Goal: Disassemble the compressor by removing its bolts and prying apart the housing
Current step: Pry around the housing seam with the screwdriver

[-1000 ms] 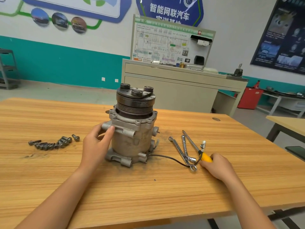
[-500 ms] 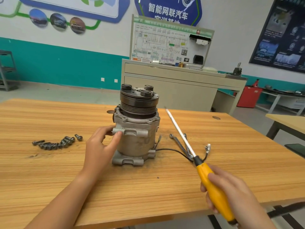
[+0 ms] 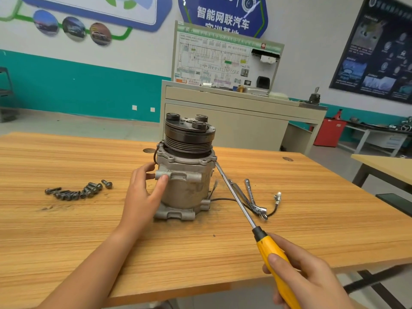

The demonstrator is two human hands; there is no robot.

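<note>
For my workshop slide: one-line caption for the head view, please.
Left hand steadies the upright compressor while the right hand points a yellow-handled screwdriver at its upper flange.

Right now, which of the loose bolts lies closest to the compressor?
The lone bolt at the right end of the row, slightly apart from the clustered bolts; it lies nearest the compressor and the left hand.

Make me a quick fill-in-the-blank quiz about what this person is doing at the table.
The right hand grips a screwdriver with a ____ handle.
The left hand holds the compressor, standing on a ____ table.
The loose bolts lie to the compressor's ____.
Missing words: yellow; wooden; left.
</note>
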